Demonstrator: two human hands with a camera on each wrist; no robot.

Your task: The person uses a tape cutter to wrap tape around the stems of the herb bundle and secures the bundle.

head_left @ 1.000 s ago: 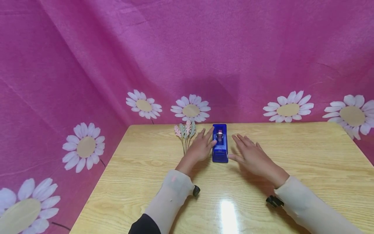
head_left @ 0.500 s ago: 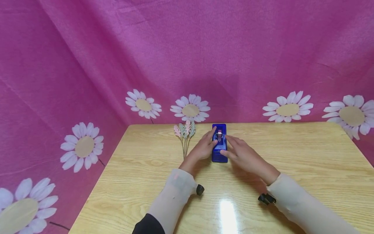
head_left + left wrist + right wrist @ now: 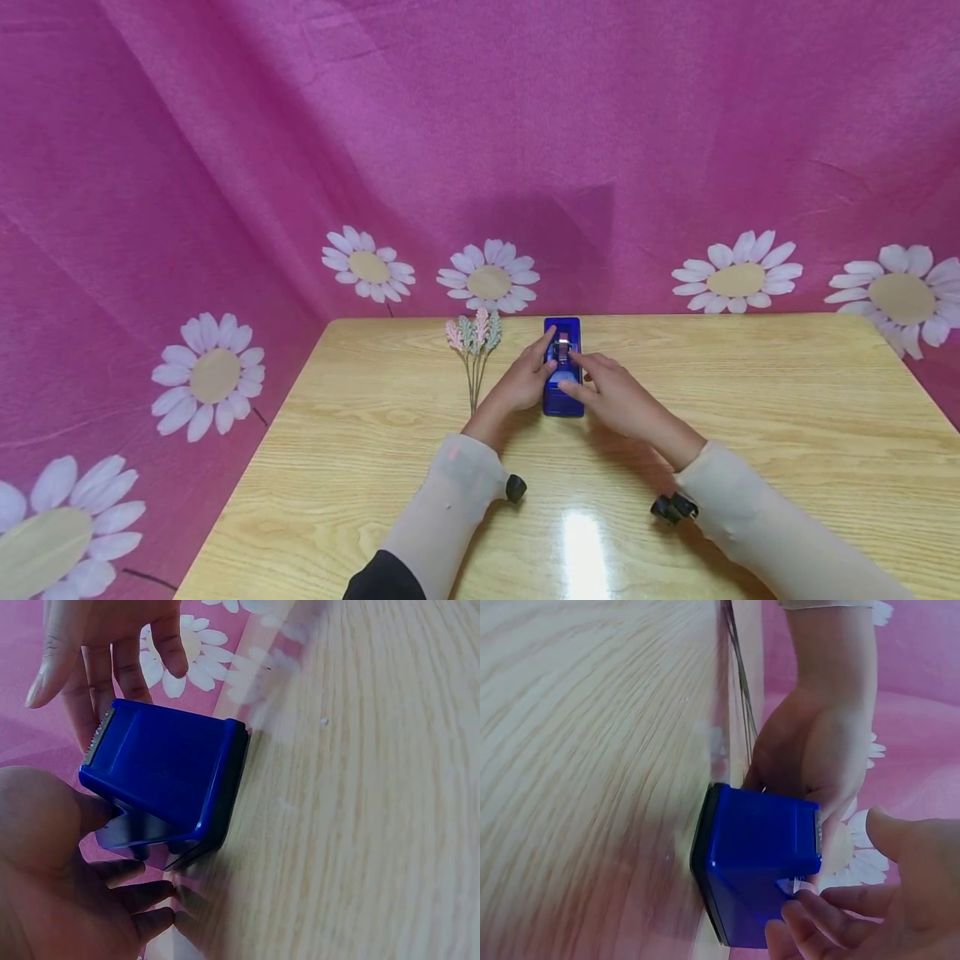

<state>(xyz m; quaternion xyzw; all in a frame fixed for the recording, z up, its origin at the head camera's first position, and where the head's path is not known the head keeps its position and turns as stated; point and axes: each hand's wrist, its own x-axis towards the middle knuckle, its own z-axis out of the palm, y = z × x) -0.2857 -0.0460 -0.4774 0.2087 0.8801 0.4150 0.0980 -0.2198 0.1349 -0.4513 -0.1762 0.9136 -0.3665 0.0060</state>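
A blue tape dispenser (image 3: 564, 403) stands lengthwise near the table's back edge, its serrated metal cutter (image 3: 98, 737) on the end facing the person. Inside it sits a small tape roll (image 3: 564, 343), partly covered by fingers. From the left, my left hand (image 3: 521, 379) holds the dispenser's side, thumb over the upper edge and fingers along the outer wall. My right hand (image 3: 617, 398) reaches in from the right, fingertips right at the roll's side; its thumb is spread apart from them, over the near part of the dispenser.
Artificial sprigs (image 3: 474, 333) with pink and grey-green heads lie on the wooden table (image 3: 750, 383), just left of the left hand. A pink cloth (image 3: 637, 125) printed with daisies hangs behind the table and along its left side.
My right hand has moved left from beside the dispenser to the tape roll. My left hand has shifted slightly right against the dispenser's side. The dispenser stays in place.
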